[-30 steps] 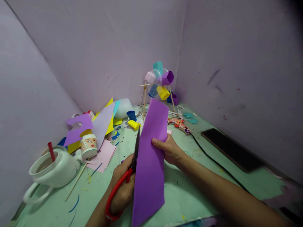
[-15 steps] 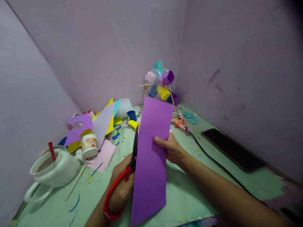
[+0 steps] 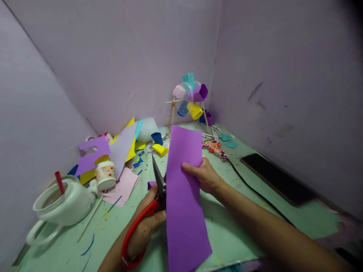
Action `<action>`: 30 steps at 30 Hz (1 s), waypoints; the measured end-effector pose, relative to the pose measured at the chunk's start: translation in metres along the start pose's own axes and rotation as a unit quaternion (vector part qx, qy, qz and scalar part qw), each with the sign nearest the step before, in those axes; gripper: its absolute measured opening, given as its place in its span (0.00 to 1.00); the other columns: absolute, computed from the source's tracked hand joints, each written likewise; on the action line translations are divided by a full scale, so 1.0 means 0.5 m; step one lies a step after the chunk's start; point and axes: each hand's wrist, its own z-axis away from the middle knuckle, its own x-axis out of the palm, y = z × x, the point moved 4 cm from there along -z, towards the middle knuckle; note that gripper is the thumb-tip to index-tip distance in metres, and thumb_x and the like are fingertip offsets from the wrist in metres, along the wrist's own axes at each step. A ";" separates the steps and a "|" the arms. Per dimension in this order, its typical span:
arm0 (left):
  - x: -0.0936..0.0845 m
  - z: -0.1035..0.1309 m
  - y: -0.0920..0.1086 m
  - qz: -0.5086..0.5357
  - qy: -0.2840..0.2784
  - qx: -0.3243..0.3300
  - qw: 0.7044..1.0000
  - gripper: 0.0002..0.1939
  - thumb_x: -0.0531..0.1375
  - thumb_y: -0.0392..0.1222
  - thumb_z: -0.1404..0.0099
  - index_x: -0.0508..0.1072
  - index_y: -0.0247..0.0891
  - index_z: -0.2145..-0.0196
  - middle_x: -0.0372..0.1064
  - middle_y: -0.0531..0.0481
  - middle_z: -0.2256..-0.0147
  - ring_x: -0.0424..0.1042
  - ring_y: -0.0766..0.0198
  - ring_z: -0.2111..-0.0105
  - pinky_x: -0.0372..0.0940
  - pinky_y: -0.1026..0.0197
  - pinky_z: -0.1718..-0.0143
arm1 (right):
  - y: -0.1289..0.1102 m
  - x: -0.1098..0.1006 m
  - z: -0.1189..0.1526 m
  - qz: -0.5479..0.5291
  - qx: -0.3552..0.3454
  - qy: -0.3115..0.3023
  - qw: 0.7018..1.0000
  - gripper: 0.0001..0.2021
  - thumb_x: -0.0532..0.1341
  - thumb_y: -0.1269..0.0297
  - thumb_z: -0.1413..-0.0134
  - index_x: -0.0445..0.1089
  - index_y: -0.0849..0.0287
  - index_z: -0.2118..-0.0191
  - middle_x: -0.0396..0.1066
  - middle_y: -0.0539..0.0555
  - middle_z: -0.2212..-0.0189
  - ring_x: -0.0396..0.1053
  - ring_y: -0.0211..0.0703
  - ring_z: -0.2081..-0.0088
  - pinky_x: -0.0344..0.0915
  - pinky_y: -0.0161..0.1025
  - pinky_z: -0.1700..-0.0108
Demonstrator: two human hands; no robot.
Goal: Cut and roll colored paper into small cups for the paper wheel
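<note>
My left hand grips red-handled scissors, their dark blades pointing up and lying along the left edge of a tall purple sheet of paper. One blade shows left of the sheet; the other is mostly hidden behind it. With the thumb on the front and the fingers behind, my right hand pinches the sheet by its right edge. A small purple scrap shows just beyond my left hand.
A white teapot and a paper cup stand left, beside coloured paper pieces. Behind is a stick frame carrying a wheel with coloured paper cups. A glue gun with a black cord and a phone lie right.
The purple sheet has tilted and its lower end has swung right. The scissors have opened and moved slightly left of its edge. A small purple scrap now shows near my left hand.
</note>
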 end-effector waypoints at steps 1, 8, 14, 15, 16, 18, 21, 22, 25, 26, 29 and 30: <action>-0.001 0.000 0.000 0.001 0.002 0.003 1.000 0.35 0.59 0.36 0.41 0.50 0.43 0.39 0.67 0.45 0.49 0.62 0.51 0.46 0.56 0.53 0.45 | 0.003 0.001 0.001 0.007 0.001 -0.005 1.000 0.20 0.72 0.59 0.71 0.72 0.63 0.68 0.74 0.53 0.75 0.71 0.44 0.75 0.69 0.44 0.68; -0.019 -0.002 -0.009 -0.073 0.008 0.057 0.996 0.28 0.55 0.38 0.37 0.54 0.45 0.40 0.60 0.48 0.43 0.55 0.53 0.42 0.55 0.56 0.45 | 0.020 0.006 0.001 0.032 0.005 -0.022 0.999 0.21 0.72 0.59 0.69 0.71 0.63 0.65 0.74 0.54 0.73 0.71 0.43 0.73 0.69 0.42 0.67; -0.024 -0.002 -0.012 -0.147 0.025 0.082 0.985 0.25 0.54 0.41 0.36 0.56 0.45 0.41 0.59 0.49 0.43 0.56 0.54 0.43 0.56 0.57 0.45 | 0.025 0.008 0.002 0.027 0.003 -0.035 0.999 0.23 0.72 0.58 0.68 0.70 0.64 0.63 0.74 0.54 0.72 0.71 0.43 0.72 0.69 0.42 0.66; -0.024 -0.002 -0.011 -0.156 0.029 0.087 0.984 0.25 0.53 0.41 0.35 0.56 0.45 0.41 0.59 0.50 0.43 0.56 0.54 0.43 0.55 0.57 0.45 | 0.025 0.008 0.002 0.026 0.003 -0.037 0.999 0.23 0.72 0.58 0.68 0.70 0.64 0.63 0.74 0.54 0.72 0.71 0.43 0.72 0.69 0.42 0.65; -0.023 -0.002 -0.010 -0.164 0.032 0.092 0.982 0.25 0.53 0.41 0.35 0.56 0.46 0.41 0.59 0.50 0.43 0.56 0.55 0.43 0.55 0.56 0.45 | 0.026 0.008 0.002 0.025 0.002 -0.039 0.999 0.24 0.72 0.58 0.68 0.70 0.64 0.62 0.74 0.54 0.72 0.71 0.44 0.72 0.69 0.42 0.65; -0.023 -0.002 -0.009 -0.182 0.042 0.102 0.977 0.24 0.52 0.41 0.35 0.56 0.46 0.41 0.60 0.51 0.43 0.56 0.56 0.43 0.54 0.57 0.44 | 0.026 0.008 0.002 0.024 0.000 -0.041 0.999 0.24 0.72 0.58 0.68 0.70 0.64 0.62 0.74 0.55 0.71 0.71 0.44 0.71 0.69 0.43 0.65; -0.025 -0.002 -0.012 -0.205 0.060 0.106 0.971 0.23 0.53 0.41 0.35 0.57 0.46 0.42 0.61 0.52 0.44 0.57 0.57 0.43 0.55 0.58 0.44 | 0.025 0.009 0.001 0.029 -0.001 -0.039 0.999 0.25 0.72 0.57 0.69 0.70 0.64 0.62 0.74 0.56 0.70 0.71 0.45 0.71 0.69 0.44 0.64; -0.026 -0.002 -0.014 -0.210 0.067 0.107 0.969 0.23 0.53 0.41 0.36 0.58 0.46 0.43 0.62 0.52 0.45 0.58 0.57 0.44 0.56 0.59 0.44 | 0.025 0.009 0.001 0.030 -0.002 -0.038 0.999 0.25 0.72 0.57 0.69 0.70 0.64 0.62 0.74 0.56 0.70 0.71 0.45 0.71 0.69 0.44 0.64; -0.029 -0.003 -0.019 -0.211 0.080 0.107 0.968 0.23 0.53 0.42 0.36 0.59 0.44 0.44 0.65 0.51 0.47 0.59 0.56 0.44 0.57 0.59 0.46 | 0.023 0.011 0.002 0.026 -0.001 -0.039 0.999 0.25 0.72 0.57 0.69 0.70 0.64 0.62 0.74 0.56 0.70 0.71 0.45 0.71 0.69 0.45 0.64; -0.030 -0.004 -0.020 -0.208 0.082 0.108 0.969 0.23 0.54 0.42 0.37 0.60 0.44 0.44 0.65 0.51 0.47 0.60 0.55 0.45 0.59 0.59 0.47 | 0.022 0.012 0.002 0.023 -0.001 -0.041 0.999 0.25 0.72 0.58 0.69 0.70 0.64 0.62 0.74 0.55 0.70 0.71 0.45 0.71 0.69 0.45 0.64; -0.033 -0.004 -0.025 -0.206 0.088 0.100 0.969 0.24 0.55 0.43 0.38 0.60 0.43 0.44 0.65 0.49 0.47 0.63 0.53 0.47 0.63 0.58 0.51 | 0.020 0.014 0.004 0.017 -0.005 -0.044 0.999 0.24 0.72 0.58 0.69 0.70 0.63 0.62 0.74 0.55 0.71 0.71 0.45 0.71 0.69 0.44 0.64; -0.034 -0.003 -0.027 -0.207 0.092 0.095 0.969 0.24 0.55 0.43 0.38 0.60 0.43 0.44 0.66 0.49 0.48 0.64 0.52 0.48 0.63 0.58 0.51 | 0.020 0.014 0.004 0.018 -0.007 -0.044 0.999 0.24 0.72 0.58 0.68 0.70 0.63 0.61 0.74 0.55 0.71 0.71 0.45 0.71 0.69 0.44 0.64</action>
